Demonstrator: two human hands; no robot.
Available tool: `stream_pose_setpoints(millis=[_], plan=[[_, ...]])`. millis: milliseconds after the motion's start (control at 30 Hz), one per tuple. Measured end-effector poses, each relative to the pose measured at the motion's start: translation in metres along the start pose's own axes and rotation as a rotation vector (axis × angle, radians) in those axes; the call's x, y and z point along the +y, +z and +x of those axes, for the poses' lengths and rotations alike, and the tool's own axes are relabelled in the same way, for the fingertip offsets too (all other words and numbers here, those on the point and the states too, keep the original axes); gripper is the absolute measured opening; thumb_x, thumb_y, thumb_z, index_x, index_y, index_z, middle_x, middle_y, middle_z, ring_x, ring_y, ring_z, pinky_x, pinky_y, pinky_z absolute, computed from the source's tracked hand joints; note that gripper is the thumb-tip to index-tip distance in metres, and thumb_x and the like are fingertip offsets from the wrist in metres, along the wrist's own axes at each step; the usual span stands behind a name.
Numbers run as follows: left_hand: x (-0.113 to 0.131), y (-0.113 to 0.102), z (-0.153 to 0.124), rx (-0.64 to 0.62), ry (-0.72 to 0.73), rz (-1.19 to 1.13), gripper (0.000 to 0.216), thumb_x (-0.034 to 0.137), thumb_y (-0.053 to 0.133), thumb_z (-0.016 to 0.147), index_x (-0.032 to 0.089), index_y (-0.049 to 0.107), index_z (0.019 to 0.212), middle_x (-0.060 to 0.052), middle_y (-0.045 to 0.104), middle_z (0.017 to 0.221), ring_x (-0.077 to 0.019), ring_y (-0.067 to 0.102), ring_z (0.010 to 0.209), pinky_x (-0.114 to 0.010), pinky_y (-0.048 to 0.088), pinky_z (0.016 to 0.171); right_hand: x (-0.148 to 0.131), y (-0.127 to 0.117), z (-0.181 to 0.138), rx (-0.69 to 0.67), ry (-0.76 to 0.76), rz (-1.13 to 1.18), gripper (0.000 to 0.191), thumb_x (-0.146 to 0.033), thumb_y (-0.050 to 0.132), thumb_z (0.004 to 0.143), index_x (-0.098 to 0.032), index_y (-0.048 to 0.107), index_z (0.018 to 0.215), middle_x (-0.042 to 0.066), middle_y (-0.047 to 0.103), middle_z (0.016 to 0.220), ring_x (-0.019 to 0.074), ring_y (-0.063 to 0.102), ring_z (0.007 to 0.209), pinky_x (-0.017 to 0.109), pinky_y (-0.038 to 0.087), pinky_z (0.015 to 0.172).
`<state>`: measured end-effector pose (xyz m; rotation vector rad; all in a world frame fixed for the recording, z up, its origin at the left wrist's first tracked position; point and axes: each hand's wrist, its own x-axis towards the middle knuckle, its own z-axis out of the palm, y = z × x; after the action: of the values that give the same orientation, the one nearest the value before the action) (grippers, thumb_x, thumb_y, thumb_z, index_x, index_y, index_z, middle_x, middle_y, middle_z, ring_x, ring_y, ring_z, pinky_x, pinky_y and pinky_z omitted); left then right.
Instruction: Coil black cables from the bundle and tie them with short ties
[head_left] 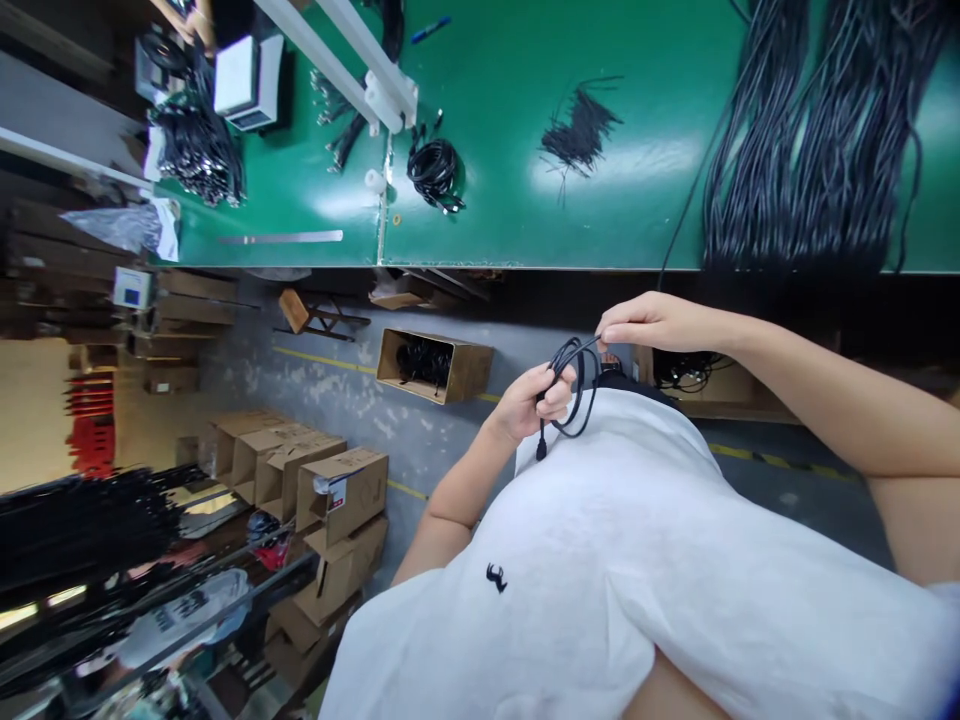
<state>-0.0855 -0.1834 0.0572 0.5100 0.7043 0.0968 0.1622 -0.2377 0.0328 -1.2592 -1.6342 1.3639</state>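
Observation:
A small coil of black cable (pixel 576 412) is gripped in my left hand (pixel 534 402), its fingers closed around the loops in front of my white shirt. One cable end with a black connector (pixel 541 450) hangs below that hand. Just to the right, my right hand (pixel 643 322) pinches a strand of the same cable between thumb and fingers. On the green table (pixel 480 215) beyond my hands lie a wound black cable (pixel 435 170), a pile of short black ties (pixel 581 130) and large bundles of long black cables (pixel 810 150).
A metal ruler (pixel 281 238) lies near the table edge, with white posts (pixel 375 60) and a blue pen (pixel 430 30) farther back. On the floor stand an open carton of black cables (pixel 469 370) and several cardboard boxes (pixel 345 490). Part of another person (pixel 199 22) shows at top left.

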Motion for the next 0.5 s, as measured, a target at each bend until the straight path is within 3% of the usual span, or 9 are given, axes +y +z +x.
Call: stream_pose_setpoints(millis=[133, 267, 400, 500], plan=[[-0.004, -0.009, -0.005, -0.030, -0.093, 0.090, 0.024, 0.032, 0.074, 0.075, 0.011, 0.066, 0.085, 0.003, 0.052, 0.055, -0.0062, 0.047, 0.042, -0.018, 0.038, 0.042, 0.004, 0.005, -0.003, -0.067, 0.015, 0.019, 0.045, -0.058, 0.049, 0.088, -0.019, 0.070, 0.088, 0.000, 0.066, 0.078, 0.0141, 0.056, 0.072, 0.028, 0.041, 0.072], [-0.010, -0.008, -0.006, -0.038, -0.129, 0.118, 0.033, 0.038, 0.078, 0.067, 0.011, 0.066, 0.081, 0.002, 0.053, 0.051, -0.0085, 0.049, 0.041, -0.020, 0.042, 0.042, -0.005, 0.009, -0.002, -0.098, -0.041, 0.019, 0.045, -0.057, 0.051, 0.088, -0.017, 0.070, 0.086, 0.002, 0.067, 0.080, 0.0149, 0.057, 0.075, 0.028, 0.040, 0.073], [-0.012, -0.002, -0.010, -0.089, -0.122, 0.066, 0.025, 0.036, 0.069, 0.077, 0.012, 0.067, 0.075, 0.006, 0.039, 0.040, -0.0051, 0.032, 0.031, -0.017, 0.029, 0.033, -0.014, 0.012, 0.010, -0.114, -0.097, -0.012, 0.045, -0.058, 0.051, 0.088, -0.018, 0.071, 0.089, 0.003, 0.068, 0.083, 0.0156, 0.059, 0.078, 0.028, 0.040, 0.074], [-0.004, -0.004, -0.024, 0.025, -0.064, 0.038, 0.035, 0.039, 0.049, 0.094, 0.014, 0.067, 0.075, 0.011, 0.017, 0.035, -0.0033, 0.011, 0.026, -0.016, 0.015, 0.029, 0.017, -0.006, 0.015, -0.074, -0.097, -0.090, 0.044, -0.056, 0.047, 0.090, -0.020, 0.072, 0.093, 0.002, 0.070, 0.090, 0.0164, 0.060, 0.083, 0.029, 0.041, 0.078]])
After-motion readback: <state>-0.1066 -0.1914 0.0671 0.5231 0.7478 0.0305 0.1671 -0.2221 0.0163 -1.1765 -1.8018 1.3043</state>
